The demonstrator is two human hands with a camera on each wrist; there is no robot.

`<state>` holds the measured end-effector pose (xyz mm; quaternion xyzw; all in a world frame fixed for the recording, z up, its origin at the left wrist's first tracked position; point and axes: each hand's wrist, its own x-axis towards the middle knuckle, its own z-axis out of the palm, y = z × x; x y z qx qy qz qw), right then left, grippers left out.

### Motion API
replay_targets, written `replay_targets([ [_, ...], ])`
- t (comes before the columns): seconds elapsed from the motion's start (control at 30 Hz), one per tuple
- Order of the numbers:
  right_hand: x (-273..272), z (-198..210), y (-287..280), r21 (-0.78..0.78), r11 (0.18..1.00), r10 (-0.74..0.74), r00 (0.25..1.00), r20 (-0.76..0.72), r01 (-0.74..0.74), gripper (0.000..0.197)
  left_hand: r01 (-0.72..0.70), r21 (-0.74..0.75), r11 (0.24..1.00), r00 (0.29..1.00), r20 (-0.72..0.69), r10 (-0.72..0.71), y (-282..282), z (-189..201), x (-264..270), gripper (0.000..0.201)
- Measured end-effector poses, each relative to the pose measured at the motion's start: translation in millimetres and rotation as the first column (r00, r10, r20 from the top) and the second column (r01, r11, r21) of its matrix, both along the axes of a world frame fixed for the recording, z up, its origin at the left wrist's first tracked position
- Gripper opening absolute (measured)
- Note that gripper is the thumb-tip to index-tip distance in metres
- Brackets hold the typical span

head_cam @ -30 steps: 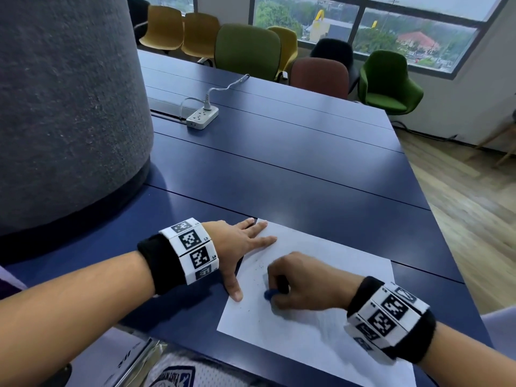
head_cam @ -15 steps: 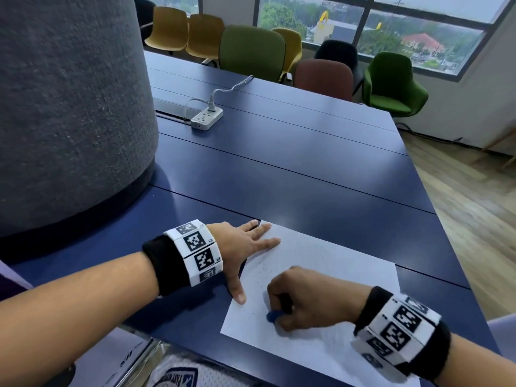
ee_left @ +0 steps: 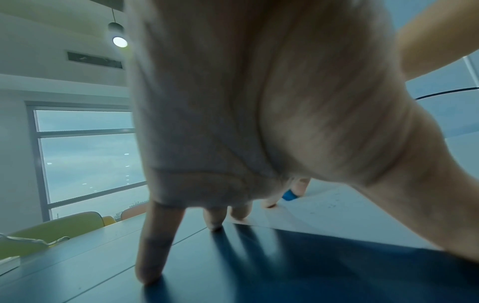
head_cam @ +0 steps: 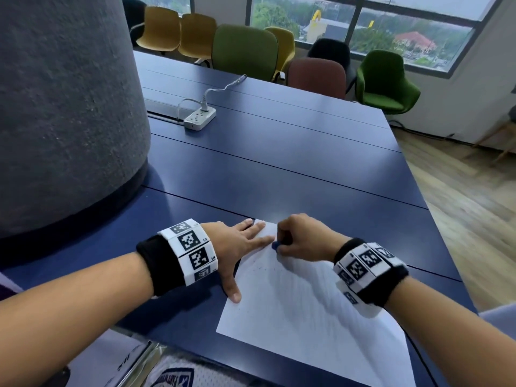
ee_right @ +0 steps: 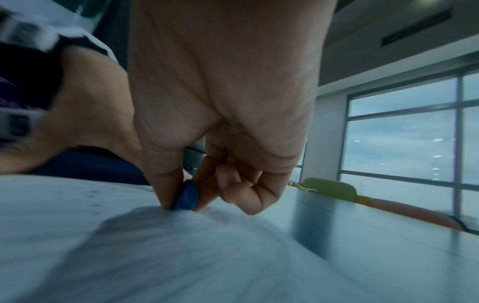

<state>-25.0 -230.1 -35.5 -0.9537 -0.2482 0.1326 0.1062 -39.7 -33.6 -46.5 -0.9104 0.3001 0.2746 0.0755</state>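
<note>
A white sheet of paper (head_cam: 307,308) lies on the dark blue table (head_cam: 279,169) near its front edge. My left hand (head_cam: 240,247) lies flat with spread straight fingers (ee_left: 155,246), pressing the sheet's far left corner and left edge. My right hand (head_cam: 296,238) pinches a small blue eraser (head_cam: 275,245) between thumb and forefinger and presses it on the paper close to the left fingertips. The right wrist view shows the blue eraser (ee_right: 187,195) touching the paper (ee_right: 129,246), the other fingers curled. Faint dark specks dot the sheet.
A wide grey felt-covered column (head_cam: 64,107) stands on the table's left. A white power strip (head_cam: 199,118) with its cable lies farther back. Coloured chairs (head_cam: 245,51) line the far side under windows. Wooden floor (head_cam: 460,205) lies to the right.
My right hand has carried the eraser from the middle of the sheet up to its far left corner, next to the left fingertips. The left hand has stayed pressed on the paper.
</note>
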Motion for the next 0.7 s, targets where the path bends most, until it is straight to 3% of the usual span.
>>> replay_targets([
  [0.1,2,-1,-2,0.019,1.000,-0.006,1.000,0.010,0.006,0.017,-0.001,-0.002,1.000,1.000,0.008,0.001,0,0,0,0.141],
  [0.23,-16,-1,-2,-0.011,0.988,0.149,0.976,-0.158,-0.152,0.026,0.007,0.016,1.000,1.000,0.016,-0.007,-1,-1,1,0.142],
  [0.4,6,0,-8,0.041,0.999,0.012,0.999,-0.032,-0.011,0.022,0.021,0.030,0.999,0.999,0.030,-0.022,-2,-1,1,0.141],
  [0.57,-17,1,-4,-0.013,0.986,0.155,0.953,-0.259,-0.164,0.018,0.016,0.012,1.000,1.000,0.021,-0.017,-1,-2,1,0.141],
  [0.7,5,2,-5,0.018,1.000,0.018,0.997,-0.078,-0.017,0.028,0.008,0.001,1.000,1.000,0.014,-0.008,0,-2,1,0.141],
])
